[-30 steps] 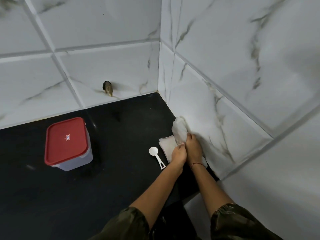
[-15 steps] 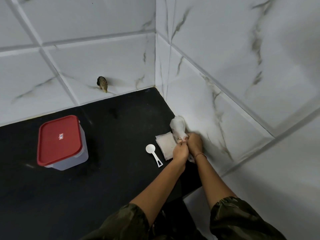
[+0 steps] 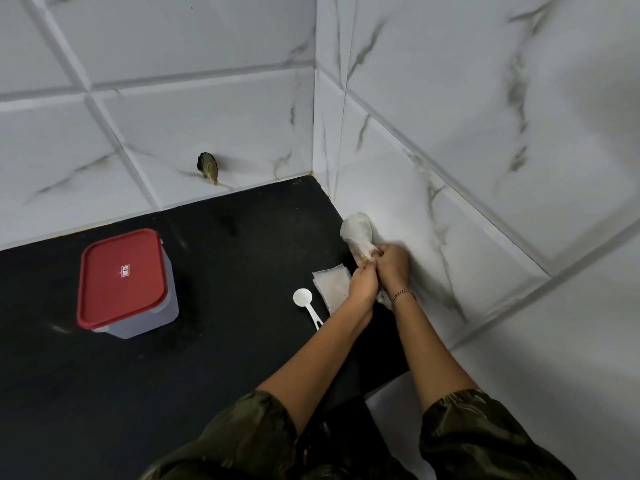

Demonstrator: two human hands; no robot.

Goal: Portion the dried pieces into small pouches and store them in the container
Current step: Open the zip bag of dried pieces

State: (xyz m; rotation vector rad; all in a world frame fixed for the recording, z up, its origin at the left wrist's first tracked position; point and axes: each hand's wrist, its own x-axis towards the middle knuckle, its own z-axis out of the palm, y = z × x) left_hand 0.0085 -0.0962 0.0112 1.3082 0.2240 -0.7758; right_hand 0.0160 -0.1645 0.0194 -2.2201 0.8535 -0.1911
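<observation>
- Presently, your right hand (image 3: 393,268) and left hand (image 3: 363,284) are pressed together. Both are curled round the neck of one white pouch (image 3: 356,233), which stands up from your fingers. I judge you are twisting or pinching it closed.
- That pouch is held well to the right of the container (image 3: 138,317), close against the tiled wall. Its contents are hidden, save a brownish tint at the neck.
- Partly under your left hand, also right of the container, lies a flat stack of pouches (image 3: 330,282). They look unfilled, so I judge portioning unfinished.
- A white spoon (image 3: 304,301) lies on the black counter (image 3: 225,341) between the container and that stack, not in use.
- The container stands well apart from your hands with its red lid (image 3: 121,275) seated on. I cannot tell whether any pouch is stored inside.
- Outstanding, by my reading: finish this closure, lift the lid, deposit the pouch, then fill the rest. No loose supply of dried pieces is in view.
</observation>
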